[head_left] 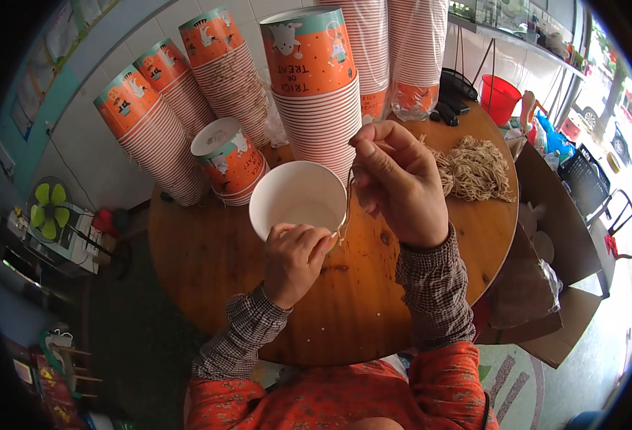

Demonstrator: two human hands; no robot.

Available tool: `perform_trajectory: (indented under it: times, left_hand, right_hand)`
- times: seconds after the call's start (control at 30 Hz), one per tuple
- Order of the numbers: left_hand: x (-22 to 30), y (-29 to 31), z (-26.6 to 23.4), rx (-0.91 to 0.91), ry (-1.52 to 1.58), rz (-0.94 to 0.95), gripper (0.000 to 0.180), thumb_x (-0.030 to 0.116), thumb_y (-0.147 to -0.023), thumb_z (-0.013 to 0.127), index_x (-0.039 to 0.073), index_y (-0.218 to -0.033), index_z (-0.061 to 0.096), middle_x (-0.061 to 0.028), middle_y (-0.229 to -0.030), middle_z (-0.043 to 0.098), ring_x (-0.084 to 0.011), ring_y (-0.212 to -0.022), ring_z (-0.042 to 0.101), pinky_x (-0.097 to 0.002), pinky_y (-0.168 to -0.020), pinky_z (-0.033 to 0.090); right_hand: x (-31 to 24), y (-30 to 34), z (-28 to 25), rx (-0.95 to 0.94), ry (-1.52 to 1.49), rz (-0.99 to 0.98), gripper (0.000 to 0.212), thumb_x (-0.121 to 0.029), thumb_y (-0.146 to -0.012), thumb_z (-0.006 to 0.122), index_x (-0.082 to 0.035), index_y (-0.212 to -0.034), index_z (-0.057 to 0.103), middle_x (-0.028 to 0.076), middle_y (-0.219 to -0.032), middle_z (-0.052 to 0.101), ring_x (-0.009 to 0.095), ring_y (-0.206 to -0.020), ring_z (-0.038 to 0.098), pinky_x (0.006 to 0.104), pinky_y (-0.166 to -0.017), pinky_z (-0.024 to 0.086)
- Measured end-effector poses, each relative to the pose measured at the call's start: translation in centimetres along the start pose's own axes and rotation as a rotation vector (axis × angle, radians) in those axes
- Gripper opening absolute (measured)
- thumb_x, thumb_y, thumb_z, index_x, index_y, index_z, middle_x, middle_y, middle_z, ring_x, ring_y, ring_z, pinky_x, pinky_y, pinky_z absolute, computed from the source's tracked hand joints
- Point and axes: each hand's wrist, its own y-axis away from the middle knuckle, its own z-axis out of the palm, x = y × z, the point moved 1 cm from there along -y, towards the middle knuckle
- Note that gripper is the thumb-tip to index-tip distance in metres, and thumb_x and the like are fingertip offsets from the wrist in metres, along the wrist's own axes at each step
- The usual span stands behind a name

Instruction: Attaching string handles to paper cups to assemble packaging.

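Observation:
A white-lined paper bucket (287,193) is tipped with its open mouth toward me over the round table. My left hand (298,259) is closed on its near rim, and its fingertips also meet a thin beige cord (346,208) at the bucket's right side. From there the cord runs up to my right hand (405,175), which pinches it between thumb and fingers. How the cord joins the bucket is hidden by the fingers. Right of my right hand lies a pile of similar beige cords (479,170).
Tall stacks of orange and teal printed paper buckets (309,64) line the back of the wooden table (359,308), some in clear plastic (416,50). A short stack (231,163) stands left of the held bucket. Right of the table are cardboard boxes (527,279) and a red pail (500,99).

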Motion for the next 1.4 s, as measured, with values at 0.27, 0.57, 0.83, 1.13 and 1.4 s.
perform_trajectory:
  times: [0.27,0.57,0.83,1.13,1.4]
  left_hand:
    - [1.2,1.8,-0.2,0.094,-0.032,-0.06,0.008,0.015,-0.081,0.069,0.011,-0.086,0.063,0.0016,-0.077,0.061,-0.018,-0.076,0.06,-0.0368,-0.084,0.038]
    - [1.8,5.9,-2.6,0.056,0.229,-0.186,0.005,0.013,-0.081,0.066,0.012,-0.08,0.061,0.002,-0.074,0.062,-0.0159,-0.074,0.06,-0.0387,-0.097,0.03]
    - [1.9,6.3,-4.2,0.024,0.345,-0.04,0.004,0.011,-0.081,0.064,0.011,-0.08,0.06,0.0011,-0.074,0.061,-0.017,-0.076,0.06,-0.038,-0.101,0.028]
    - [-6.9,5.8,-10.9,0.073,-0.069,0.043,0.019,0.003,-0.079,0.065,0.004,-0.098,0.063,-0.0098,-0.104,0.058,-0.0294,-0.104,0.055,-0.0394,-0.09,0.043]
    - [4.1,8.1,-7.4,0.133,0.879,-0.458,0.019,0.009,-0.096,0.053,-0.001,-0.112,0.06,-0.0058,-0.103,0.064,-0.0124,-0.094,0.062,-0.0246,-0.081,0.049]
  right_hand:
    - [-1.7,2.6,1.4,-0.209,-0.021,-0.069,0.017,-0.012,-0.093,0.06,-0.002,-0.106,0.055,0.002,-0.074,0.06,0.006,-0.055,0.055,0.0192,-0.049,0.043]
    - [-2.0,6.6,0.5,-0.071,0.066,-0.151,0.013,-0.006,-0.093,0.057,-0.001,-0.105,0.055,0.003,-0.074,0.06,0.008,-0.056,0.055,0.02,-0.049,0.042]
    - [-1.8,5.2,-2.7,0.122,0.047,-0.079,0.01,-0.006,-0.092,0.057,-0.004,-0.101,0.055,0.002,-0.073,0.057,0.007,-0.054,0.049,0.0201,-0.046,0.037]
    - [-3.7,4.5,-5.7,-0.153,0.659,0.195,0.012,-0.01,-0.092,0.058,-0.001,-0.099,0.061,0.0,-0.068,0.056,0.005,-0.05,0.046,0.0202,-0.043,0.035]
    - [0.7,6.6,-1.8,-0.13,-0.032,0.396,0.012,-0.013,-0.097,0.051,-0.005,-0.106,0.056,0.002,-0.078,0.057,0.006,-0.052,0.05,0.0192,-0.042,0.036]
